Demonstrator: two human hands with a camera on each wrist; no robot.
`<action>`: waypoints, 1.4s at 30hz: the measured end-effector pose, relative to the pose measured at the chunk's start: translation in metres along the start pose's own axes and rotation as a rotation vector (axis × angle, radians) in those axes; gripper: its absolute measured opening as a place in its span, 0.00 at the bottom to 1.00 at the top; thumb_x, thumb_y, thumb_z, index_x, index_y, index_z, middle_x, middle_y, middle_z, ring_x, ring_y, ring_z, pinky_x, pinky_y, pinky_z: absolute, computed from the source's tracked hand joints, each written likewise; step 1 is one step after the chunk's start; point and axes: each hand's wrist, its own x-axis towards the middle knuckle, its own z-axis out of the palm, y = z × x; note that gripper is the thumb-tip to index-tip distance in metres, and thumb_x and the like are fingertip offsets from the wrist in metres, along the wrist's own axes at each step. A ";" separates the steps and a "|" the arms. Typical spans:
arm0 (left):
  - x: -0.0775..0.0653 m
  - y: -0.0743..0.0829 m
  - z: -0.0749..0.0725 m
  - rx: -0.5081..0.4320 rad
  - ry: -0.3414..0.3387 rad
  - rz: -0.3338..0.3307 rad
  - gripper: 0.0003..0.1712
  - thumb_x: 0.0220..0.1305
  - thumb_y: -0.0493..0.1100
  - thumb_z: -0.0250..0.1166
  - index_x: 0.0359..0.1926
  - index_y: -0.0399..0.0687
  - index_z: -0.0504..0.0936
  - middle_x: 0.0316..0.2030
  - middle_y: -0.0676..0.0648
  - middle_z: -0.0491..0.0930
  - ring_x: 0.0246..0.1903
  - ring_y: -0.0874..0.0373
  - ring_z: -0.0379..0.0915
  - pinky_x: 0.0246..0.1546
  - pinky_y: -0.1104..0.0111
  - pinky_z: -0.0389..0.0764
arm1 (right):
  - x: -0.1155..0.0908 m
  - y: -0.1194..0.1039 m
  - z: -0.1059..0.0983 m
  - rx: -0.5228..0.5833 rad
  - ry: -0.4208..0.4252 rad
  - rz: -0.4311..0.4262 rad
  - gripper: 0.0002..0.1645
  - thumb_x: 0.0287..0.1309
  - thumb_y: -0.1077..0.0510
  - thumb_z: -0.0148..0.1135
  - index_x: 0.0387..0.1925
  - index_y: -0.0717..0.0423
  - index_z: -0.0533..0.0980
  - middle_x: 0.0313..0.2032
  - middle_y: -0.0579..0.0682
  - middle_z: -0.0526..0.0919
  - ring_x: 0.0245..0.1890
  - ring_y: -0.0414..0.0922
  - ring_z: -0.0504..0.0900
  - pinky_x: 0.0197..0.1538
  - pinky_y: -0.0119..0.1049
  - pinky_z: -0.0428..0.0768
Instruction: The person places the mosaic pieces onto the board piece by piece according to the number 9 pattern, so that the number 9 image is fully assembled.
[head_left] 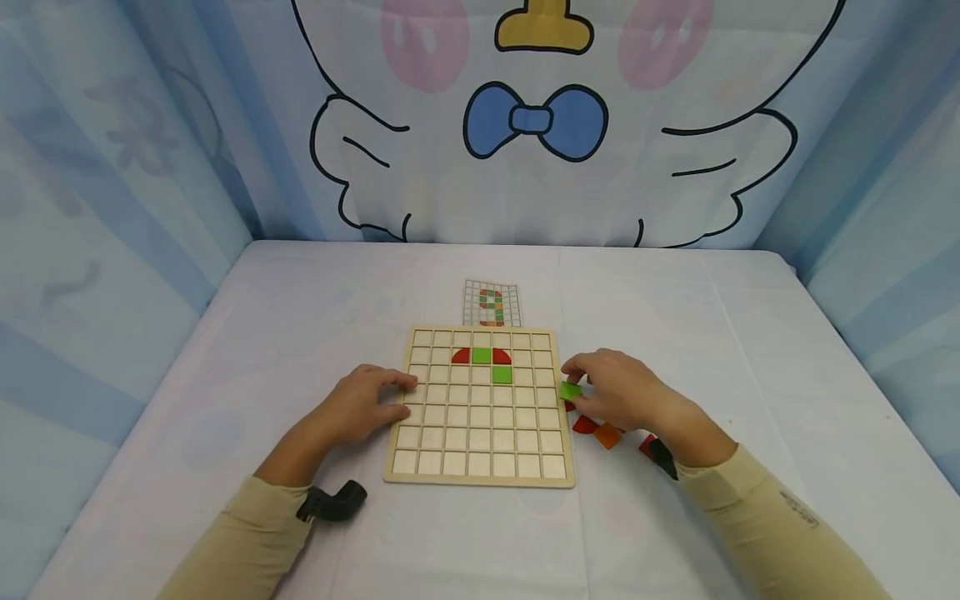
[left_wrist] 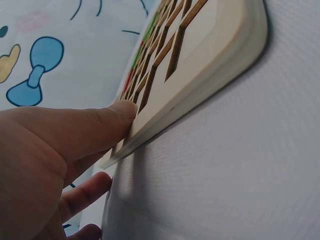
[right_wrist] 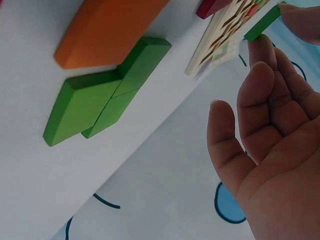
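Note:
A light wooden grid board [head_left: 450, 482] lies flat on the table. In its upper rows sit a red quarter-round tile [head_left: 461, 357], a green square tile [head_left: 482, 356], another red quarter-round tile [head_left: 502, 357] and, under that one, a green square tile [head_left: 502, 375]. My left hand [head_left: 362, 406] touches the board's left edge with thumb and index finger; the thumb [left_wrist: 117, 117] rests on the rim, the other fingers loosely bent beside it. Just off the right edge, my right hand [head_left: 618, 389] pinches a green square tile [right_wrist: 263, 22] between thumb and fingertip.
Right of the board lie loose tiles: a red one [head_left: 585, 425], an orange one [head_left: 607, 436] and, in the right wrist view, several green ones [right_wrist: 82, 100]. A printed grid card [head_left: 471, 304] with a coloured pattern lies behind the board. A printed curtain [head_left: 532, 200] hangs behind the table.

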 end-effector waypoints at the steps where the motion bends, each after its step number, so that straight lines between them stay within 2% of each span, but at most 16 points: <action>1: 0.000 0.000 0.000 0.001 0.000 0.000 0.20 0.67 0.43 0.69 0.58 0.48 0.82 0.60 0.38 0.74 0.65 0.38 0.62 0.61 0.43 0.66 | 0.001 -0.001 0.000 -0.005 -0.003 0.001 0.22 0.57 0.59 0.66 0.53 0.61 0.79 0.43 0.48 0.84 0.44 0.49 0.77 0.49 0.45 0.78; 12: 0.000 0.000 -0.001 -0.004 0.004 0.009 0.20 0.66 0.42 0.69 0.59 0.47 0.82 0.60 0.38 0.74 0.65 0.38 0.62 0.61 0.43 0.66 | 0.014 -0.018 -0.003 -0.022 -0.006 -0.022 0.22 0.59 0.58 0.66 0.54 0.60 0.79 0.44 0.47 0.84 0.48 0.49 0.77 0.52 0.47 0.77; 19: 0.000 0.001 -0.001 0.008 0.000 0.004 0.20 0.67 0.43 0.69 0.59 0.48 0.82 0.61 0.38 0.74 0.65 0.38 0.62 0.61 0.43 0.66 | 0.027 -0.031 -0.004 -0.045 -0.005 -0.048 0.21 0.57 0.57 0.65 0.52 0.59 0.80 0.42 0.46 0.83 0.44 0.47 0.77 0.48 0.44 0.78; 25: 0.000 0.002 -0.002 0.005 -0.001 0.000 0.20 0.66 0.43 0.69 0.58 0.48 0.82 0.61 0.38 0.74 0.65 0.38 0.62 0.61 0.44 0.66 | 0.038 -0.041 -0.004 -0.047 -0.023 -0.096 0.22 0.58 0.57 0.65 0.54 0.60 0.80 0.43 0.46 0.84 0.47 0.48 0.78 0.50 0.44 0.78; 36: 0.001 0.003 -0.002 0.001 -0.007 -0.018 0.20 0.66 0.42 0.69 0.58 0.48 0.83 0.61 0.39 0.74 0.65 0.38 0.62 0.61 0.44 0.66 | 0.057 -0.056 0.001 -0.048 -0.013 -0.166 0.16 0.58 0.57 0.64 0.47 0.57 0.80 0.42 0.46 0.83 0.45 0.48 0.78 0.49 0.44 0.77; 42: 0.000 0.003 -0.002 -0.002 -0.005 -0.015 0.19 0.66 0.42 0.69 0.57 0.47 0.83 0.60 0.39 0.74 0.64 0.38 0.63 0.61 0.44 0.66 | 0.063 -0.061 0.007 -0.024 -0.006 -0.200 0.18 0.59 0.57 0.64 0.50 0.58 0.80 0.42 0.46 0.84 0.46 0.47 0.79 0.50 0.43 0.78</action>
